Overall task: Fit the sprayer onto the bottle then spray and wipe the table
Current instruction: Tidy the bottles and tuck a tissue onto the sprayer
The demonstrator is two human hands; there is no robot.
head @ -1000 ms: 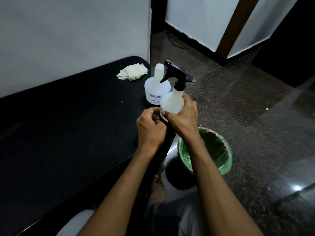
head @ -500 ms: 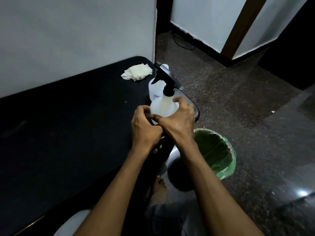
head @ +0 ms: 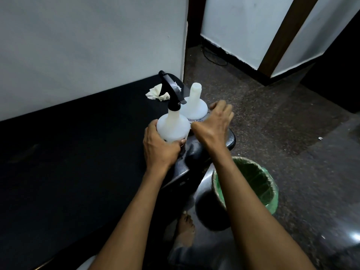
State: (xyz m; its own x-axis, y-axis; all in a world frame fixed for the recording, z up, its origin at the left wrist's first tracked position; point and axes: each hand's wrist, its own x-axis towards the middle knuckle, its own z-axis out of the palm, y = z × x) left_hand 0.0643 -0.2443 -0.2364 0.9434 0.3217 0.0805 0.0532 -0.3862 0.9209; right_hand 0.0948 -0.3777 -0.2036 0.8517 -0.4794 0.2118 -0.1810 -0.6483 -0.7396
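Observation:
A white plastic bottle (head: 172, 125) with a black trigger sprayer (head: 172, 90) on its neck stands upright on the black table (head: 78, 152) near its right end. My left hand (head: 158, 149) grips the bottle's lower body. My right hand (head: 213, 121) hovers just right of it, fingers spread and holding nothing, beside a second white bottle (head: 194, 106) with a bare neck. A crumpled white cloth (head: 155, 93) lies behind the bottles by the wall.
A black bin with a green liner (head: 253, 184) stands on the floor right of the table. My bare foot (head: 185, 228) shows below the table edge. The white wall (head: 87, 45) runs along the table's far side.
My right hand has let go of the sprayer bottle and moved right toward the second bottle. The sprayer bottle now stands further left, held only by my left hand.

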